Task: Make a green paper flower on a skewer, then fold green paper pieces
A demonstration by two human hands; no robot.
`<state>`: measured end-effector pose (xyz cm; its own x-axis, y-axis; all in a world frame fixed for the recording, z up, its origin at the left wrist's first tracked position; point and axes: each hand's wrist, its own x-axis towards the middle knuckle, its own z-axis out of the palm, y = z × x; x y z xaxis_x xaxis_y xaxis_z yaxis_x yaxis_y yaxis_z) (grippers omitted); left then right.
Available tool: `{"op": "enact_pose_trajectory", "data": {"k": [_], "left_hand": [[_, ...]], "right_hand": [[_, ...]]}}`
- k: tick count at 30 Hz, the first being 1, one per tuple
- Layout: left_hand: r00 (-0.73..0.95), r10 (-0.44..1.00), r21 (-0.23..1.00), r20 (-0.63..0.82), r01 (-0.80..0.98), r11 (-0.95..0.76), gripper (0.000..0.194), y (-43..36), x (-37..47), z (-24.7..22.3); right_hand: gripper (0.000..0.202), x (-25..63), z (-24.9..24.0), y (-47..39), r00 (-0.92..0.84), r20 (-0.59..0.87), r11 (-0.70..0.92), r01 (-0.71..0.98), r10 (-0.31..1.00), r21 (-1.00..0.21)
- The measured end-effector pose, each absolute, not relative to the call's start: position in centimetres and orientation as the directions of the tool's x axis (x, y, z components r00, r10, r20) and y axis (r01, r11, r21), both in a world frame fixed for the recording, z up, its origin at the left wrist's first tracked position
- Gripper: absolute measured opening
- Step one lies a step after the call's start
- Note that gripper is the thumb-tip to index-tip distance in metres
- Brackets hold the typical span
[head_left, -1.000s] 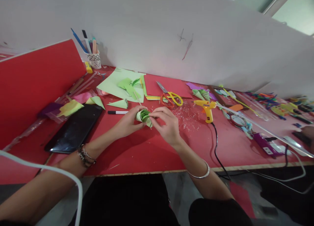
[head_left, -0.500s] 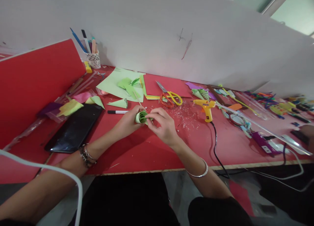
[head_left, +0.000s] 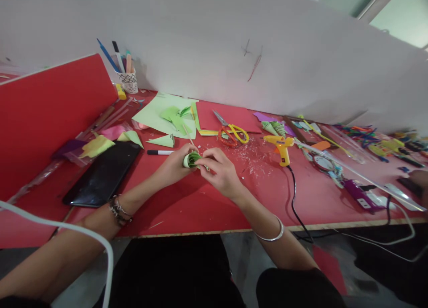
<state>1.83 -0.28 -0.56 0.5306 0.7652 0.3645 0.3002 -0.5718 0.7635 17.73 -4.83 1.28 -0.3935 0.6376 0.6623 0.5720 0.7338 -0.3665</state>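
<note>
On the desk (head_left: 207, 210), left of the scissors (head_left: 230, 129), the left hand's (head_left: 177, 166) grip is clamped on a rolled green paper (head_left: 191, 160), its base hidden by fingers. The right hand's (head_left: 219, 170) fingertips pinch its edge, though contact looks blurry.

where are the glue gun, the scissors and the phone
glue gun (head_left: 284, 157): head view, on its yellow handle
scissors (head_left: 245, 134): head view, on the yellow handle loop
phone (head_left: 103, 175): head view, on its dark face
</note>
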Motion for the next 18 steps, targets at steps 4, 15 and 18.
{"op": "enact_pose_trajectory", "data": {"k": [4, 15, 18], "left_hand": [[0.546, 0.762, 0.768, 0.349, 0.3, -0.566, 0.025, -0.2, 1.8, -0.5], [0.733, 0.656, 0.809, 0.18, 0.268, -0.522, 0.019, -0.1, 1.0, 0.1], [0.759, 0.646, 0.832, 0.08, 0.306, -0.463, 0.012, 0.0, 0.8, 0.0]], "right_hand": [[0.015, 17.8, 1.3, -4.9, -0.453, 0.633, 0.741, 0.597, 0.628, -0.308], [0.013, 18.4, 1.4, -4.6, -0.292, 0.71, 0.711, 0.575, 0.641, -0.405], [0.012, 18.5, 1.4, -4.6, -0.31, 0.72, 0.736, 0.548, 0.621, -0.398]]}}
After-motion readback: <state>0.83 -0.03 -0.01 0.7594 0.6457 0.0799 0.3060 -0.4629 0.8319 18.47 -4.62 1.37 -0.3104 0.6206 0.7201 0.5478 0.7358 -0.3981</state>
